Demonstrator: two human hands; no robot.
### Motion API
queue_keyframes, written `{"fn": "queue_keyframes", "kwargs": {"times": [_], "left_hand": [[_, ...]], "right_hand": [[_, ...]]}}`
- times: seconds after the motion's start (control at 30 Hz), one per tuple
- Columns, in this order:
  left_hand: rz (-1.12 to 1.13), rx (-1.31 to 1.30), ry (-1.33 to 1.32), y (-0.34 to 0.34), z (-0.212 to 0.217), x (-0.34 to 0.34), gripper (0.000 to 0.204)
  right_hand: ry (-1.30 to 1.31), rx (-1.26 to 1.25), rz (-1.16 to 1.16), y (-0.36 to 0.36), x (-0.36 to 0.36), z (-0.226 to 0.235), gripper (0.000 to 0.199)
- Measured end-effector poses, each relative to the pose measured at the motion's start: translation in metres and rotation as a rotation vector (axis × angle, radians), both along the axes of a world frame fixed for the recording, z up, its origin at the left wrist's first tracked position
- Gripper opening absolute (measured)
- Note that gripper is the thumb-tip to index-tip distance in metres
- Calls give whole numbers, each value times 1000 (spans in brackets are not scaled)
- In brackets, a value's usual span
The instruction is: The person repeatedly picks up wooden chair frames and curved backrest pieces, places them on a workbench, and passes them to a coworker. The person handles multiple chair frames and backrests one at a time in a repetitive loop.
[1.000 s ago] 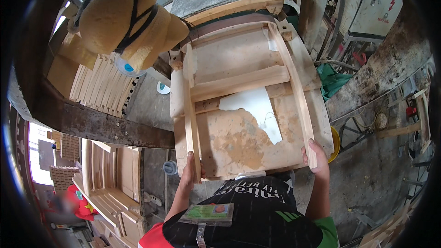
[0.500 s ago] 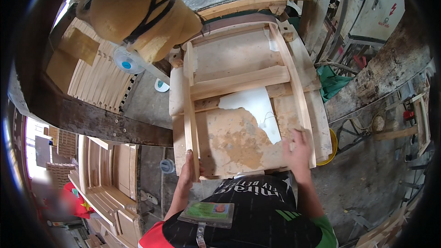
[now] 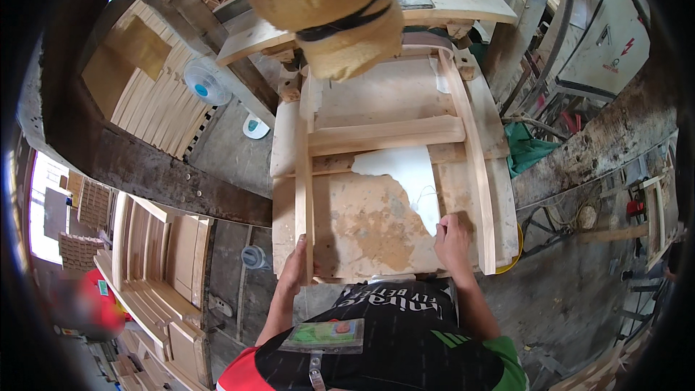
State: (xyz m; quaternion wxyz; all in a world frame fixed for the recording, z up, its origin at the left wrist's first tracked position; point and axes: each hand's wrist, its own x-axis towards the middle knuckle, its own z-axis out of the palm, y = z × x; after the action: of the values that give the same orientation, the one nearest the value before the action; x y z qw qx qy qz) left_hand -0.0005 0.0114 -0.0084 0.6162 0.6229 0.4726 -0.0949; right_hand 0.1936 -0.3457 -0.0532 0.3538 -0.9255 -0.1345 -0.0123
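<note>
A pale wooden frame [image 3: 387, 135] with two long side rails, a middle crossbar and a curved far end lies on a stained work board [image 3: 362, 217]. My left hand [image 3: 292, 266] is closed round the near end of its left rail [image 3: 304, 188]. Between the rails, my right hand [image 3: 453, 242] is over the board near the lower tip of a white patch [image 3: 413, 174] with a ragged left edge. The right hand's fingers are curled together; whatever they may hold is too small to make out. The right rail [image 3: 474, 159] stands apart from that hand.
A yellowish padded bundle [image 3: 347, 7] bound with black cord hangs over the far left end of the frame. Thick posts and a slanting beam [image 3: 181, 185] flank the bench. Stacked chair parts [image 3: 152, 268], a fan [image 3: 206, 85] and a green cloth [image 3: 525, 148] surround it.
My right hand has moved slightly left and down, and its spread fingers have curled together. My left hand stays on the left rail. The view has shifted, so the padded bundle appears further right.
</note>
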Motion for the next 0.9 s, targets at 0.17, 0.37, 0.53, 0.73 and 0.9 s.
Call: {"fn": "queue_keyframes", "kwargs": {"times": [0.17,0.37,0.53,0.73,0.9], "left_hand": [[-218,1296,-192,-29,22,29,65],[-799,1097,-673,-86,77,92,64],[-1066,965,-991,-118,62,141,47],[-1007,827,-1072,-119,52,148,21],[-1124,852,-883,-121,51,154,16]], "right_hand": [[-125,-5,145,2,-16,37,16],[-149,93,452,35,-31,97,21],[-288,49,509,34,-11,119,16],[-168,45,392,22,-11,115,20],[-217,-38,421,26,-5,110,20]]}}
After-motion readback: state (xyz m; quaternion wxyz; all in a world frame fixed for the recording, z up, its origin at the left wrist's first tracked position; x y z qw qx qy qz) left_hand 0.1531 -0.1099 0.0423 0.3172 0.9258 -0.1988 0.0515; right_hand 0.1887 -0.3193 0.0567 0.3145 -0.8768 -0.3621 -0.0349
